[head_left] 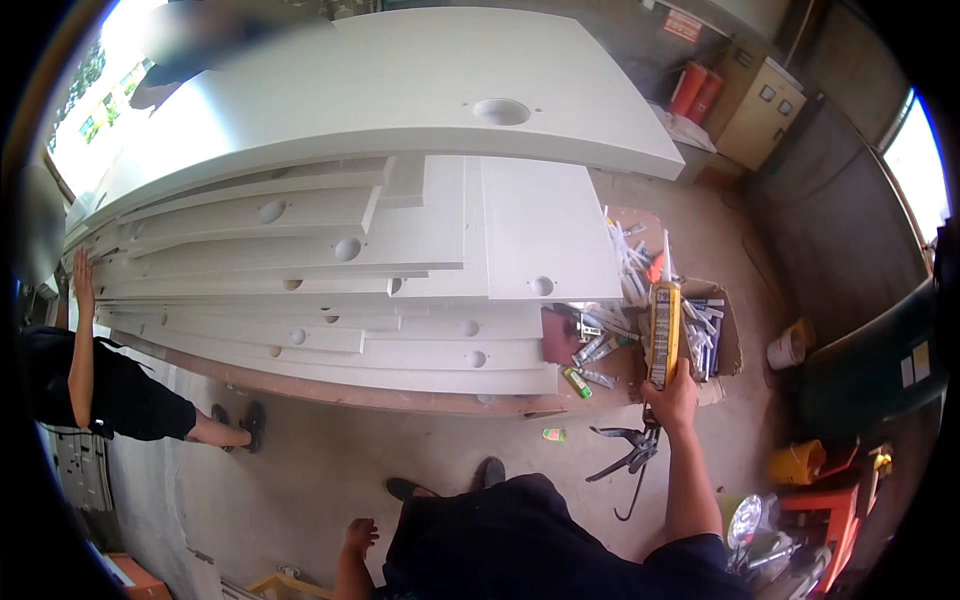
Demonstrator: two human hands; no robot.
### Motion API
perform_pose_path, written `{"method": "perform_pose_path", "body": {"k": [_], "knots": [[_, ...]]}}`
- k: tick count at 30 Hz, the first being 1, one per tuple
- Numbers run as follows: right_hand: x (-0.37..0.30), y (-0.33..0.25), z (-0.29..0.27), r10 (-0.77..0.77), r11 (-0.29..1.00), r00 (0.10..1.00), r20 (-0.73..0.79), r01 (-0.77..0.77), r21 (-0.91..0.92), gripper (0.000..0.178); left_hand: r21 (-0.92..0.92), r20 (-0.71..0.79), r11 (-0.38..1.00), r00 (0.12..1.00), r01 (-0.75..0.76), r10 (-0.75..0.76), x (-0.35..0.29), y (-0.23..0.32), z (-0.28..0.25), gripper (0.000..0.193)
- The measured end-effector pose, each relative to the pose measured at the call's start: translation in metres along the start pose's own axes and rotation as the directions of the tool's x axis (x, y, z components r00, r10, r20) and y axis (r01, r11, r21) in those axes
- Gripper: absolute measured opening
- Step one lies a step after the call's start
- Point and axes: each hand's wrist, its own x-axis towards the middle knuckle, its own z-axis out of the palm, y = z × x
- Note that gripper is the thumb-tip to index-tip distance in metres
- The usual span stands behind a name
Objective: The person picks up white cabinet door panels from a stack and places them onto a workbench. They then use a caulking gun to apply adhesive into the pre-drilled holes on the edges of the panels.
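Observation:
My right hand is wrapped round a caulking gun, just behind its yellow cartridge. The cartridge stands upright with its pale nozzle pointing up and away; the gun's black handle, trigger and hooked rod hang below my hand. The gun is in front of a cardboard box full of used tubes. My left hand hangs low at my left side, fingers loosely bent and apart, holding nothing. White panels with round holes lie stacked on a reddish-brown workbench ahead of me.
At the left, another person's hand touches the panel stack. Loose tubes litter the bench's right end. Red fire extinguishers and a beige cabinet stand at the back right. A yellow bucket and orange stool are at the near right.

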Motion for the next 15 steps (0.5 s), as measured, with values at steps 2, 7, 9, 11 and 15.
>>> {"method": "perform_pose_path", "body": {"k": [2, 7, 9, 11, 15], "knots": [[-0.025, -0.008, -0.023, -0.041, 0.998, 0.999, -0.022, 0.042, 0.053, 0.045, 0.028, 0.025, 0.997, 0.998, -0.066, 0.066, 0.006, 0.015, -0.005, 0.032], [-0.080, -0.035, -0.044, -0.230, 0.970, 0.973, 0.010, 0.228, 0.080, 0.050, 0.020, 0.050, 0.965, 0.965, -0.260, 0.259, 0.010, 0.053, 0.019, 0.033], [-0.094, -0.052, -0.042, -0.349, 0.933, 0.934, 0.075, 0.338, 0.125, 0.054, -0.021, 0.067, 0.940, 0.937, -0.342, 0.342, 0.000, 0.070, 0.022, 0.030], [-0.104, -0.074, -0.039, -0.477, 0.878, 0.860, 0.182, 0.461, 0.128, 0.055, -0.036, 0.087, 0.917, 0.913, -0.398, 0.400, 0.013, 0.066, 0.031, 0.027], [-0.113, -0.150, -0.019, -0.710, 0.689, 0.583, 0.394, 0.691, 0.220, 0.050, 0.106, 0.020, 0.843, 0.849, -0.528, 0.529, 0.000, 0.057, 0.028, 0.036]]}}
